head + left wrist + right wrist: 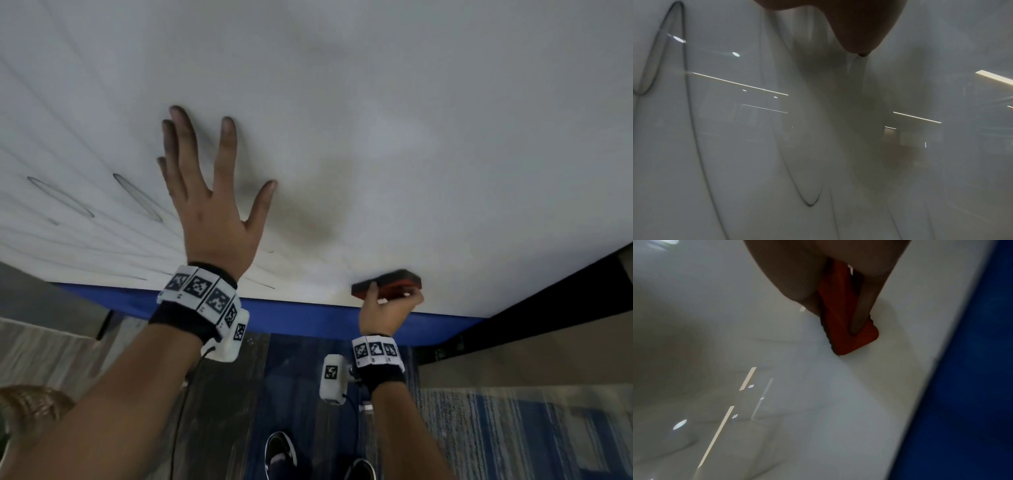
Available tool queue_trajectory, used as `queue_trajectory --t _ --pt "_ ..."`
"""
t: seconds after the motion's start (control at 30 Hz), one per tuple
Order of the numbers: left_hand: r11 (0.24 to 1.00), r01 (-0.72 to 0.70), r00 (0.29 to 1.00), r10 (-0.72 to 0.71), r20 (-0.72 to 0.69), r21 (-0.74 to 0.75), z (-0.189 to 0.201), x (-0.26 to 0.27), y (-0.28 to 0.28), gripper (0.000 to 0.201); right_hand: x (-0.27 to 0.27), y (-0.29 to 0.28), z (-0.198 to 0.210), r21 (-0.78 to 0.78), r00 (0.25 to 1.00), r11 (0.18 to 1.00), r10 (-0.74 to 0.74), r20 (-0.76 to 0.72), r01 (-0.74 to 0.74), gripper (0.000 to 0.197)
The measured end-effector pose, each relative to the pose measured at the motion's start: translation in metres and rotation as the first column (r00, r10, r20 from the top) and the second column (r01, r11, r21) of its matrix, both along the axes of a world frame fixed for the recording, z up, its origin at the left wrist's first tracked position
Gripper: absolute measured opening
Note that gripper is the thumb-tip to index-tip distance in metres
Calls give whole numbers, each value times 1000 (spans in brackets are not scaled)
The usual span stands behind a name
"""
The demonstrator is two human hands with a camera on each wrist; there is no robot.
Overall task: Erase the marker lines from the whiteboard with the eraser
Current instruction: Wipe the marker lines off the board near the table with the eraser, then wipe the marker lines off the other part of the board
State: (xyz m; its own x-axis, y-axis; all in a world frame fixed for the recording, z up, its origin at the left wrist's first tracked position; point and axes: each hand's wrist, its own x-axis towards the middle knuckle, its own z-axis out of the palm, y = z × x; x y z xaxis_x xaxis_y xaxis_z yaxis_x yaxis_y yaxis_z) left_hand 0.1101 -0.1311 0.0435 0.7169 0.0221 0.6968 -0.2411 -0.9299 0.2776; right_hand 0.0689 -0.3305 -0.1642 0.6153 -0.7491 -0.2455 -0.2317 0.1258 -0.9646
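Head view is mostly filled by the whiteboard [411, 120], with its blue bottom edge [308, 308] crossing the lower middle of the frame. The right side looks wiped down to grey smudges, while marker lines [137, 197] are still seen at the left of the frame, so the job is judged to be mid-wipe, maybe half done. The left hand [212, 209] is laid flat on the board, fingers spread and straight, nothing held. The right hand [387, 308] is clamped on the eraser [388, 282], which is pressed to the board low down, just above the blue edge, right of centre. In the right wrist view the orange eraser body [846, 331] is pinched from both sides. Next, the eraser probably needs to be swept toward the left of the frame, and the braced hand would likely have to be shifted out of the way first.
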Motion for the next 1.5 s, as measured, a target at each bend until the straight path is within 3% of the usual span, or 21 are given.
queue_trajectory --t 0.07,0.1,0.23,0.3,0.4,0.47,0.53,0.67,0.77,0.87,0.93,1.03,1.17,1.27,1.37,1.43,1.5 --pt "999 29 1000 -29 -3 -30 -5 2 1 72 6 4 -25 300 991 952 -20 -135 60 69" --pt "999 36 999 -36 -3 -37 -8 3 2 72 10 6 -33 454 985 885 -30 -171 106 70" --pt "998 47 999 -47 -6 -36 -17 7 4 71 16 15 -43 580 964 802 21 -265 142 65" --pt "999 36 999 -36 -6 -31 -20 8 5 70 13 23 -29 550 974 823 -14 -227 140 67" --pt "999 31 1000 -31 -2 -17 -25 8 6 68 8 47 14 406 997 911 -79 -1 72 53" --pt "1000 26 1000 -26 -3 -7 -26 8 6 68 4 67 46 163 990 986 17 140 -40 50" --pt "1000 30 999 -31 -10 -8 -27 6 7 68 3 91 79 -23 956 990 137 258 -136 49" --pt "999 42 999 -42 -8 -2 -30 6 9 67 9 125 111 -116 913 970 241 329 -214 45" --pt "998 58 998 -58 -1 17 -31 7 13 66 8 126 80 -88 944 981 189 270 -172 45" --pt "993 74 997 -77 26 95 -39 9 25 65 9 114 17 101 994 989 102 30 -104 50" --pt "978 81 995 -89 36 192 -48 12 37 64 13 93 -38 322 983 946 93 -158 -38 58" --pt "960 91 994 -102 28 263 -57 15 46 62 20 52 -113 556 951 831 146 -274 32 64" --pt "969 86 996 -85 -15 230 -59 10 37 63 25 69 -58 752 952 659 226 -206 6 28" --pt "963 122 991 -105 -84 240 -55 -1 37 64 28 120 -22 778 957 627 246 -155 -35 22" --pt "938 224 973 -198 -122 265 -42 -12 55 60 31 153 21 708 988 706 121 -97 -17 43" --pt "912 301 952 -267 -152 279 -25 -18 73 60 30 165 48 618 1000 786 1 -19 11 44" --pt "908 331 940 -294 -170 259 -2 -21 89 63 26 174 81 407 993 913 -41 113 -8 44"
